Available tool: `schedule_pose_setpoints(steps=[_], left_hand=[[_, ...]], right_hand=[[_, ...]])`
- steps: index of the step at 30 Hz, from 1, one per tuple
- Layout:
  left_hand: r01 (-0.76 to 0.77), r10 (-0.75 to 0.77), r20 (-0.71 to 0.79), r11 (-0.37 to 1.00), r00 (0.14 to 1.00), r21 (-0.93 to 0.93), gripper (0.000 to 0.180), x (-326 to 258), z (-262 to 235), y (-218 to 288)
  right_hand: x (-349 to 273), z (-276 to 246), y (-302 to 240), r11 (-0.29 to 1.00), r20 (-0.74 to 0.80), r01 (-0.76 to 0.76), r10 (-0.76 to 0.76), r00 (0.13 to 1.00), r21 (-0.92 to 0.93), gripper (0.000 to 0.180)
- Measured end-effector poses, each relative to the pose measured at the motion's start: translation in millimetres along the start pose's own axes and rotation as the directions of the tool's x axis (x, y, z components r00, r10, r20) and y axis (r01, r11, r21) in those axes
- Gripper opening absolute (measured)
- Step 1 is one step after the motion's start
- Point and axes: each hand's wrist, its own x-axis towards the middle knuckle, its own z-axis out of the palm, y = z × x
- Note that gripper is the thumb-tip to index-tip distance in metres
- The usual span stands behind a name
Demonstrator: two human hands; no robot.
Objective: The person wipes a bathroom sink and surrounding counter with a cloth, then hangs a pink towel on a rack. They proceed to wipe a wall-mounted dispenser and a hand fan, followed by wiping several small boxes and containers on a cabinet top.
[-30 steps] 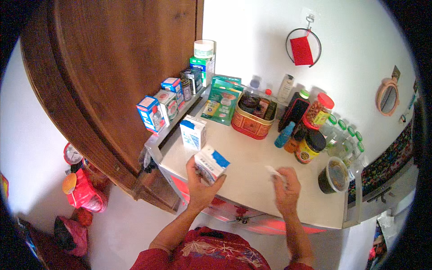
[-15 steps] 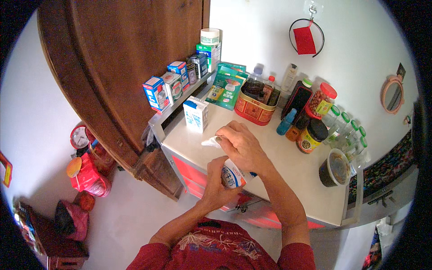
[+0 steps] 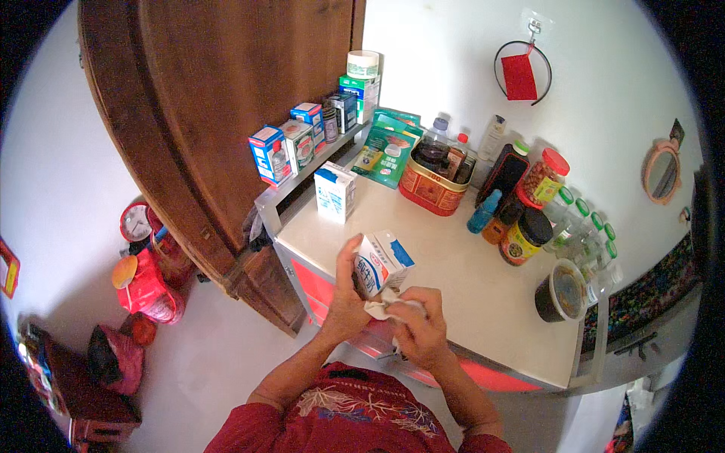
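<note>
My left hand grips a white and blue milk carton from its left side, above the front edge of the counter. The carton is tilted, with its blue-marked end pointing up and away to the right. In my right hand is a crumpled white tissue, pressed against the carton's near lower end. A second white and blue carton stands upright on the counter, beyond my left hand.
On the white counter stand a red tin holding bottles, green packets, several jars and bottles, and a dark tub at right. Small boxes line a raised shelf. A wooden door borders the left side.
The milk carton has been turned so its blue-marked end is up. My right hand has moved from above the carton down to its near end, still with the tissue.
</note>
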Motion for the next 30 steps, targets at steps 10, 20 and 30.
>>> schedule_pose_setpoints(steps=[10,20,30], left_hand=[[0.585,-0.548,0.203,0.765,0.811,-0.271,0.052,-14,10,0],[0.330,-0.413,0.039,0.663,0.910,-0.672,0.057,-2,-4,-3],[0.350,-0.371,0.113,0.669,0.922,-0.656,0.075,-6,-7,-17]], right_hand=[[81,6,-20,0.936,-0.154,-0.242,0.286,0.946,0.258,0.039],[3,42,-14,0.981,-0.190,-0.181,0.166,0.968,-0.067,0.045],[80,24,-23,0.985,-0.190,-0.171,0.170,0.967,0.010,0.038]])
